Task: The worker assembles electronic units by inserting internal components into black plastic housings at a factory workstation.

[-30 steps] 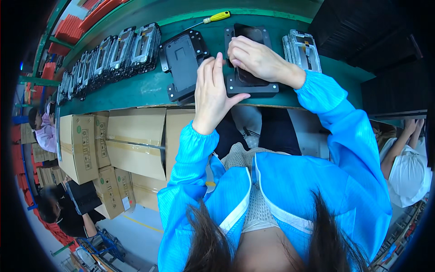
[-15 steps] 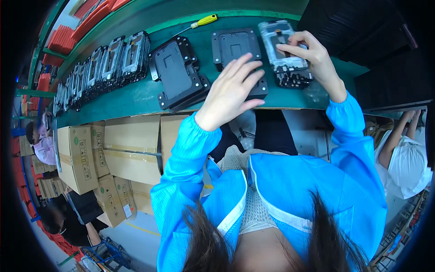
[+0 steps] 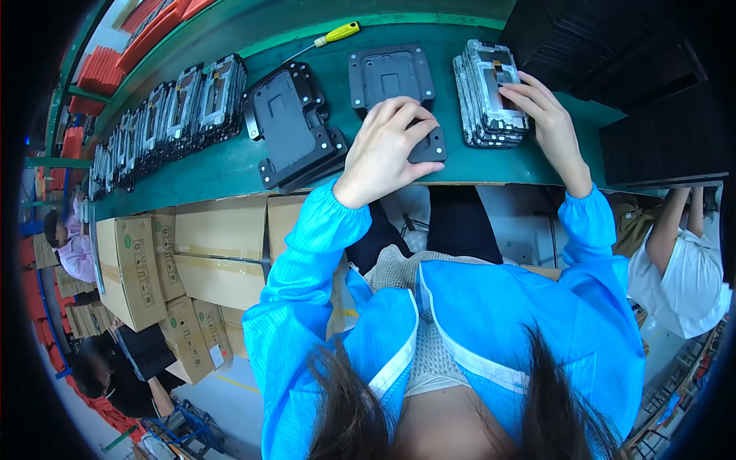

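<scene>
My left hand is curled over the near part of a black fixture block, fingers bent on its top and thumb along the near edge. The fixture has a shallow phone-shaped recess and pale round dots at its corners. To its right, my right hand lies with stretched fingers against a stack of metal phone frames; its thumb is mostly hidden. A second black fixture, bare in its recess, stands left of my left hand.
Several stacks of phone frames line the green bench at left. A screwdriver with a yellow handle lies at the back. Black stacked trays rise at right. Cardboard boxes stand below the bench. Other people sit at both sides.
The upper phone frame, tilted and blurred under my right hand before, now sits squarely on the stack. My right hand has loosened its fingers. My left fingers, spread before, have bent onto the fixture.
</scene>
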Tool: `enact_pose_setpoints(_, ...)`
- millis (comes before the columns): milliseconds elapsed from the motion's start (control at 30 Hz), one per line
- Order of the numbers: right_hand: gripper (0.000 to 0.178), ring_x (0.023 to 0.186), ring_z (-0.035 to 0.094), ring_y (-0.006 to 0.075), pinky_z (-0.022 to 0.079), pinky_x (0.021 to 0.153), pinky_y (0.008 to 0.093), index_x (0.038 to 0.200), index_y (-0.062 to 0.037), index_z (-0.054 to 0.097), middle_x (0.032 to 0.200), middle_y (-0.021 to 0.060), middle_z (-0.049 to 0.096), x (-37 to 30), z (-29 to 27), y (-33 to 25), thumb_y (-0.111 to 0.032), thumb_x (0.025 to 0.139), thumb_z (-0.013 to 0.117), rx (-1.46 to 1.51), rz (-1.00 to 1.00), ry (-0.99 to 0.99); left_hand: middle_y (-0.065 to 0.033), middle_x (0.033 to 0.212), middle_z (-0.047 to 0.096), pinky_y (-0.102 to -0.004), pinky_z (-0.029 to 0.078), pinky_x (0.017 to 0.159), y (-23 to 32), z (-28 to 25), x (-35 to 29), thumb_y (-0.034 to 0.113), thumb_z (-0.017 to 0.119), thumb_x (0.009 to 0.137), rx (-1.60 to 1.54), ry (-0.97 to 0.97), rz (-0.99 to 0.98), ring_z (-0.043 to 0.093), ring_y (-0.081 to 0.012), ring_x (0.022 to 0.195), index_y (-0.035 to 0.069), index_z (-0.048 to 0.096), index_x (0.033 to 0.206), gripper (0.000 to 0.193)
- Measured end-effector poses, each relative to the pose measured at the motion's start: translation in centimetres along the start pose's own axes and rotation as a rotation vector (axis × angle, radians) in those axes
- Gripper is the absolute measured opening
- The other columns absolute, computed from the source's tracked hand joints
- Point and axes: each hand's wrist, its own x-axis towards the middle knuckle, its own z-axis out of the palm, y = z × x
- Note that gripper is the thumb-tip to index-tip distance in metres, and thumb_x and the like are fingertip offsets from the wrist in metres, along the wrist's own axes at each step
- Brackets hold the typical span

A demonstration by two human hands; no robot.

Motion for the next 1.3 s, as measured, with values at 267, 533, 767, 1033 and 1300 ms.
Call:
enact_pose_setpoints(267,0.077,0.121,0.057,0.0289,0.051,0.098,0.0399,0.141,-0.0071,0.047,0.125,0.0152,0.061,0.3,4.1,-10.9,-0.002,0.07,0.078,0.929,0.21,-0.023,-0.0043,0.109,0.062,-0.0439,0.039,0.101,-0.7,0.0,0.0,0.028,0.085,0.06,-0.104,0.025,-0.035,0.051,-0.0278,0.116,0.006,0.071,0.104,0.051)
enact_pose_setpoints(533,0.085,0.114,0.062,0.0258,0.054,0.097,0.0386,0.144,-0.009,0.044,0.123,0.0157,0.062,0.4,5.1,-11.6,0.001,0.067,0.08,0.973,0.396,0.039,-0.0041,0.109,0.062,-0.0449,0.038,0.101,-0.5,-0.1,0.0,0.027,0.085,0.059,-0.109,0.017,-0.068,0.052,-0.0275,0.115,0.007,0.072,0.106,0.053)
enact_pose_setpoints(767,0.079,0.116,0.061,0.0259,0.051,0.099,0.0395,0.14,-0.008,0.049,0.127,0.0153,0.061,0.5,4.4,-11.9,0.001,0.068,0.079,0.982,0.441,0.011,-0.0052,0.116,0.062,-0.0433,0.038,0.104,-0.8,-1.7,-0.2,0.025,0.084,0.062,-0.407,0.165,-0.081,0.051,-0.0293,0.12,0.008,0.07,0.11,0.053)
enact_pose_setpoints(1033,0.068,0.119,0.059,0.0261,0.046,0.103,0.0399,0.137,-0.0066,0.053,0.128,0.0147,0.061,0.3,4.7,-11.7,-0.001,0.073,0.076,0.898,0.396,-0.026,-0.0086,0.122,0.062,-0.0417,0.041,0.106,-0.1,-5.2,-2.1,0.024,0.084,0.063,-1.184,0.774,-0.316,0.046,-0.0315,0.131,0.005,0.068,0.117,0.06)
enact_pose_setpoints(1300,0.061,0.117,0.06,0.0255,0.048,0.101,0.0387,0.133,-0.0068,0.057,0.129,0.0133,0.061,0.2,4.2,-12.4,-0.002,0.075,0.075,0.825,0.364,-0.04,-0.0091,0.123,0.059,-0.0436,0.045,0.104,-2.6,-10.7,-7.6,0.011,0.084,0.063,0.015,0.539,-0.18,0.049,-0.0343,0.13,0.004,0.066,0.118,0.058)
